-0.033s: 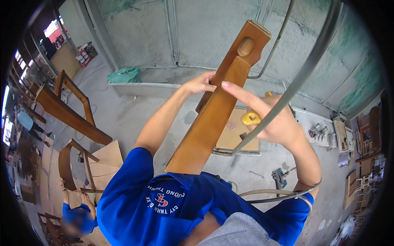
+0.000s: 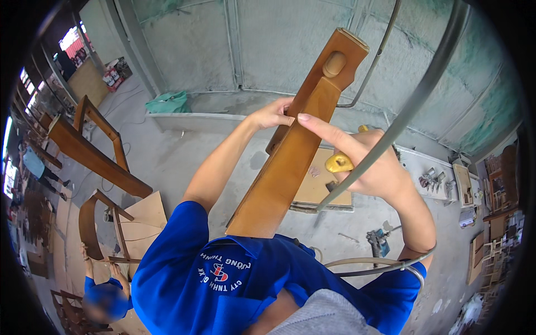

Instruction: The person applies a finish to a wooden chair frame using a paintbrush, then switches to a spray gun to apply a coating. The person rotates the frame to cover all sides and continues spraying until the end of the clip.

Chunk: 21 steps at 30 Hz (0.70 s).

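Observation:
A glossy brown wooden furniture part (image 2: 277, 177), made of a long flat board joined to a shaped piece with an oval plug, slants from my chest toward the far wall. My left hand (image 2: 272, 115) is closed on its left edge, the fingers partly hidden behind the wood. Over the right edge, my right hand (image 2: 375, 162) curls around a yellow tool (image 2: 339, 163), mostly hidden in the palm. Its index finger is stretched out, with the tip at the board's left edge near my left thumb. A grey hose (image 2: 416, 103) passes in front of my right hand.
A flat board (image 2: 318, 187) lies below the work. Metal spray-gun cups (image 2: 432, 180) stand on a ledge at right. Brown wooden frames (image 2: 100, 153) stand at left, where a co-worker in blue (image 2: 106, 301) handles another frame. Thin hoses (image 2: 368, 269) loop by my right elbow.
My right index fingertip has slid slightly left and down across the board, and the yellow tool has shifted a little left with that hand. My left hand keeps its hold.

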Available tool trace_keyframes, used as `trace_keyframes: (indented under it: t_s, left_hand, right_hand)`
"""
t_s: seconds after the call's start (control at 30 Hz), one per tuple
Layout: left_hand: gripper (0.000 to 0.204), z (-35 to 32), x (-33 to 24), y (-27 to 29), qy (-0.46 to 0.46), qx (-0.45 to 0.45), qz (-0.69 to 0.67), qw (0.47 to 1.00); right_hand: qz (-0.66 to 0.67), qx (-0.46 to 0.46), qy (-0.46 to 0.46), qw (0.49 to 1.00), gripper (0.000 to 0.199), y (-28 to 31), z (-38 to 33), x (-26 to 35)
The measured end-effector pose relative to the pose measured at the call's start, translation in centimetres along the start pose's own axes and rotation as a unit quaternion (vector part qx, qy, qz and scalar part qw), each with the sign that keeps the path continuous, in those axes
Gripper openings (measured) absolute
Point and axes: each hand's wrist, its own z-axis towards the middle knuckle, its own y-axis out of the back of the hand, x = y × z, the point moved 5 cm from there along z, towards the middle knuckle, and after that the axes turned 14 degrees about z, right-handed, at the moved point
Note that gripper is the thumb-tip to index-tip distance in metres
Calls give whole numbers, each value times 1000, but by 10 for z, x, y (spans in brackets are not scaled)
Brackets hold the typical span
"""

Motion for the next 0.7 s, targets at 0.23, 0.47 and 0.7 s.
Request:
trace_keyframes:
  t_s: [0.23,0.47,0.7]
  left_hand:
    - [76,-3,0,3,-42,-8,36,998]
    - [73,-9,-2,4,-36,-10,23,999]
    - [72,-7,-3,8,-31,-1,17,999]
  right_hand:
    - [-91,-52,-57,993,90,5,14,-20]
    - [-90,-62,-34,993,91,2,23,-27]
    - [-44,4,-18,999,89,-7,17,1]
